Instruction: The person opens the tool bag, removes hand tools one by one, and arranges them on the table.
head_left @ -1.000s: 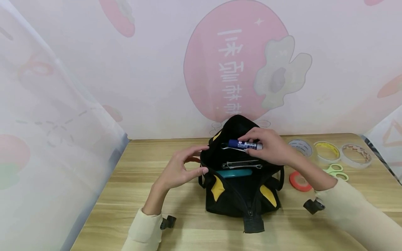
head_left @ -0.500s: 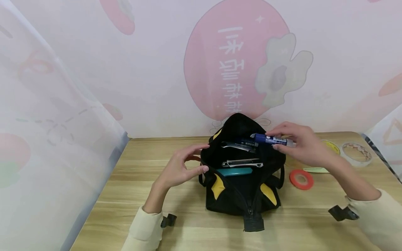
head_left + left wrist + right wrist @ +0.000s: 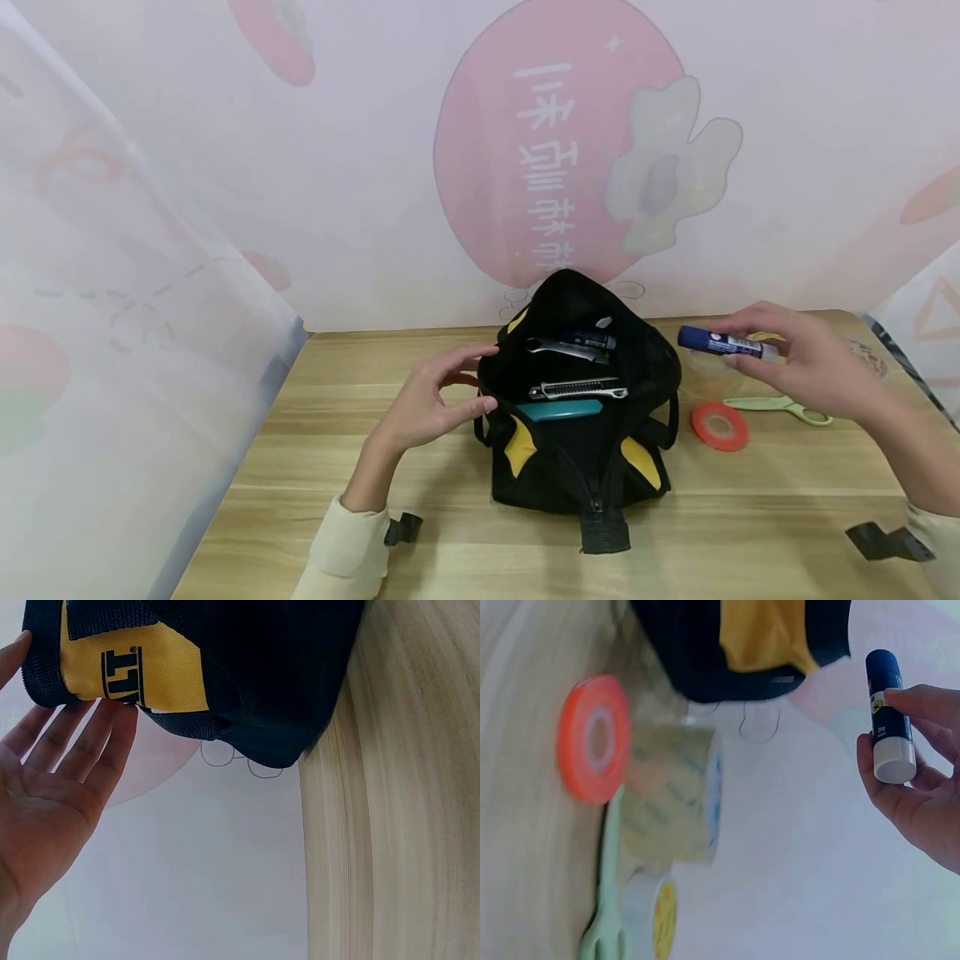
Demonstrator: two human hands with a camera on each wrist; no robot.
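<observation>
My right hand pinches a glue stick, dark blue with a whitish end, to the right of the bag. In the right wrist view the glue stick lies between thumb and fingers. A black tool bag with yellow patches stands unzipped in the middle of the table. My left hand holds its left rim, thumb and fingers spread along the edge. Inside the bag are a utility knife, a wrench, a teal object and a dark blue object partly hidden in shadow.
Right of the bag lie a red tape roll and light green scissors. Wide clear tape and a white tape roll with a yellow core stand behind them. A printed cloth wall rises behind the wooden table.
My right hand has drawn the glue stick out of the bag's mouth and carried it right, over the tape rolls. My left hand stays at the rim.
</observation>
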